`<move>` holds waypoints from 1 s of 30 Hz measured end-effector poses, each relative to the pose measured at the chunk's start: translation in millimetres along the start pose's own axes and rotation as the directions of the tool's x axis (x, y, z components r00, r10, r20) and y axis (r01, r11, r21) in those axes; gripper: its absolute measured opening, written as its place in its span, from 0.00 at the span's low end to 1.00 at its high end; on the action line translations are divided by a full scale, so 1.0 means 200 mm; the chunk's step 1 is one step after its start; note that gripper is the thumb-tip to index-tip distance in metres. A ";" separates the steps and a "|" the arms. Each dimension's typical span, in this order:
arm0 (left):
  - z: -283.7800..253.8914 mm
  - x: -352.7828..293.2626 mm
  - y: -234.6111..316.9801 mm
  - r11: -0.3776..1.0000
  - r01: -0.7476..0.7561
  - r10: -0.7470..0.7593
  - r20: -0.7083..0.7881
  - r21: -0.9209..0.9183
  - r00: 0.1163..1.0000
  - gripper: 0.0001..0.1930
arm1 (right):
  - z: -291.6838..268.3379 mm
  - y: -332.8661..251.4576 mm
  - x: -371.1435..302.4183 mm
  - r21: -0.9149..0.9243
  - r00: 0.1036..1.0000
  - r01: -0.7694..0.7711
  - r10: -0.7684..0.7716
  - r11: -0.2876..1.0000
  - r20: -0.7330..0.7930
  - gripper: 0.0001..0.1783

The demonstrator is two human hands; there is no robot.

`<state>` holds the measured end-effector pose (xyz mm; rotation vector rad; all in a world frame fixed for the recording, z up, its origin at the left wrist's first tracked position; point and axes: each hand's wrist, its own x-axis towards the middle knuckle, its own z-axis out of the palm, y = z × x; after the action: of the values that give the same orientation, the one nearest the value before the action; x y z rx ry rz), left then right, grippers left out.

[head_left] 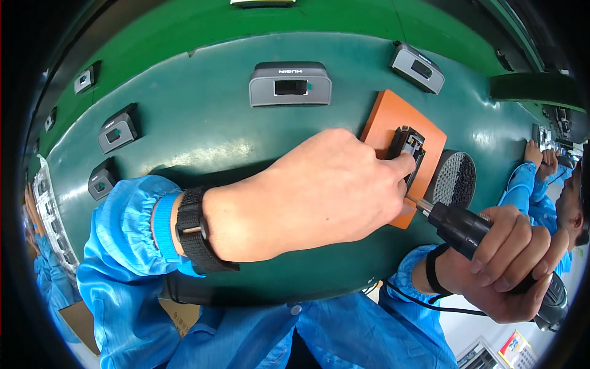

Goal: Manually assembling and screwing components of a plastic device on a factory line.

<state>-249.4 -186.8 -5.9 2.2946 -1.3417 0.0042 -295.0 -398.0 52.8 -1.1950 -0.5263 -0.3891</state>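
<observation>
left hand (319, 190): pinning the black part (407, 147) on the orange pad (393, 117), center frame
right hand (510, 261): grip clenched round the electric screwdriver (473, 230)
tip: I'd keep the bit straight, don't let the part slide

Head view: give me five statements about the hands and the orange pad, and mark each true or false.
1. The left hand presses a small black part onto the orange pad. True.
2. The right hand is empty. False: it grips a black electric screwdriver.
3. The screwdriver's tip points toward the black part. True.
4. The orange pad lies on a red table. False: it lies on a green conveyor belt.
5. The left wrist is bare. False: it wears a black strap.
</observation>
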 end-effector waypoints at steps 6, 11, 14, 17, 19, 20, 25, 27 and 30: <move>0.00 0.00 -0.01 1.000 -0.008 0.008 0.022 0.021 1.000 0.06 | -0.07 0.01 0.00 0.030 0.999 0.024 -0.025 0.999 0.043 0.13; 0.00 0.00 0.00 0.998 -0.015 0.014 0.006 0.055 1.000 0.05 | -0.06 0.00 -0.01 0.069 0.999 -0.023 0.020 0.997 0.046 0.15; 0.01 -0.01 0.00 0.997 -0.019 0.018 0.008 0.073 1.000 0.05 | -0.05 -0.01 -0.02 0.078 0.999 -0.052 0.052 0.996 -0.005 0.15; 0.02 -0.01 0.01 0.996 -0.020 0.021 -0.015 0.088 1.000 0.04 | -0.05 -0.01 -0.02 0.071 0.998 -0.070 0.070 0.995 -0.007 0.15; 0.02 -0.01 0.00 0.996 -0.014 0.017 -0.028 0.092 0.999 0.04 | -0.04 0.00 -0.01 0.059 0.996 -0.091 0.092 0.994 -0.021 0.14; 0.02 -0.01 0.00 0.996 -0.015 0.017 -0.026 0.091 1.000 0.04 | -0.05 0.00 -0.01 0.066 0.995 -0.094 0.096 0.993 -0.021 0.13; 0.01 -0.01 0.00 0.994 -0.028 0.029 -0.005 0.109 1.000 0.04 | -0.06 0.01 0.00 0.074 0.995 -0.097 0.099 0.993 -0.015 0.12; 0.01 0.00 0.00 0.996 -0.029 0.030 -0.005 0.082 1.000 0.03 | -0.05 0.01 0.00 0.061 0.997 -0.080 0.081 0.995 -0.014 0.12; 0.01 -0.01 0.00 0.995 -0.035 0.036 -0.002 0.090 0.999 0.03 | -0.05 -0.04 0.01 0.086 0.995 -0.077 0.082 0.993 -0.061 0.11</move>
<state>-250.5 -185.6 -9.0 2.3433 -1.4067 0.0823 -296.0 -409.7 56.8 -1.1161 -0.4339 -0.3330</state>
